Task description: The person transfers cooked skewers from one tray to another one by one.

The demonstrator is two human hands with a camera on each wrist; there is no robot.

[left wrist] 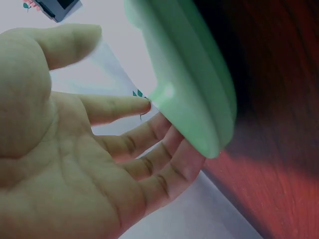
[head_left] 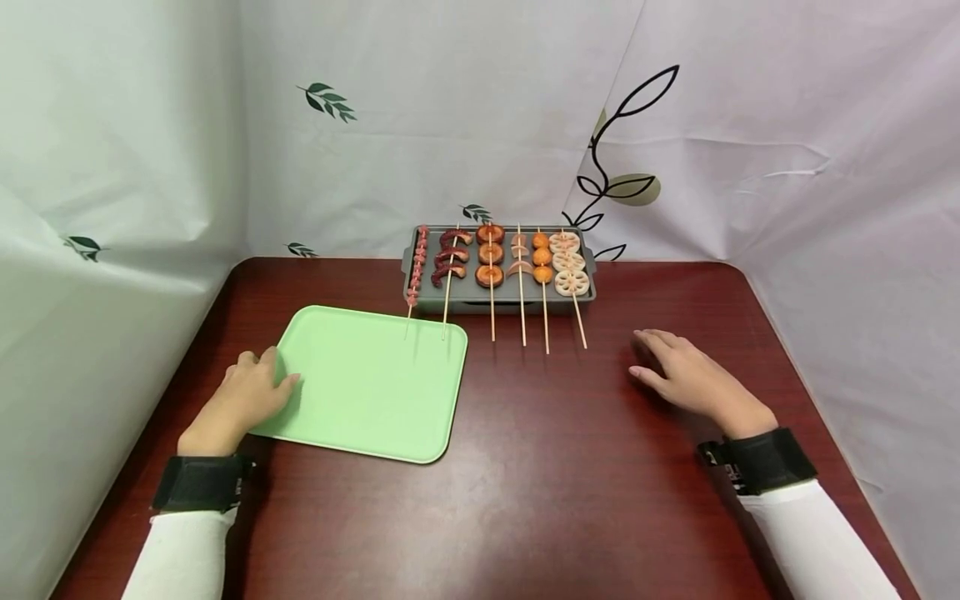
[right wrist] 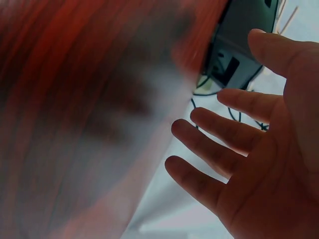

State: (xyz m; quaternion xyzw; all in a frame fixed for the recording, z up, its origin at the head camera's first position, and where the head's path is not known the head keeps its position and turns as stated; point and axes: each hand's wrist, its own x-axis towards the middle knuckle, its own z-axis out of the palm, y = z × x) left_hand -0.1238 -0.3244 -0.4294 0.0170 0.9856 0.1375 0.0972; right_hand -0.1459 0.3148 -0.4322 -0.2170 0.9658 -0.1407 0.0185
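The green tray (head_left: 367, 383) lies flat on the dark red table (head_left: 555, 492), left of centre, its far right corner sliding under the tips of the two leftmost skewer sticks. The left hand (head_left: 243, 400) rests at the tray's near-left edge with its fingers straight and loosely spread, fingertips touching the rim (left wrist: 199, 114); the left wrist view shows the open palm with the rim against the fingers, nothing curled round it. The right hand (head_left: 686, 379) lies palm down on the bare table, well apart from the tray and near the sticks, fingers relaxed and slightly fanned, gripping nothing. Behind the tray stands a grey grill pan (head_left: 498, 292) against the leaf-printed backdrop, carrying six skewers (head_left: 491, 267): small pink pieces, dark red curled pieces, brown rings, pale pink pieces, orange balls and lotus root slices (head_left: 567, 262). Their bare sticks reach forward over the pan's front edge toward the person. As I judge it, the main risk lies in that overlap: a push on the tray from the left hand could nudge the two sticks above its corner and roll or drag those skewers off the pan. The tray looks light and smooth, so a one-sided push may swing it round instead of sliding it straight. A reach from the right could also brush neighbouring sticks, which lie close together.
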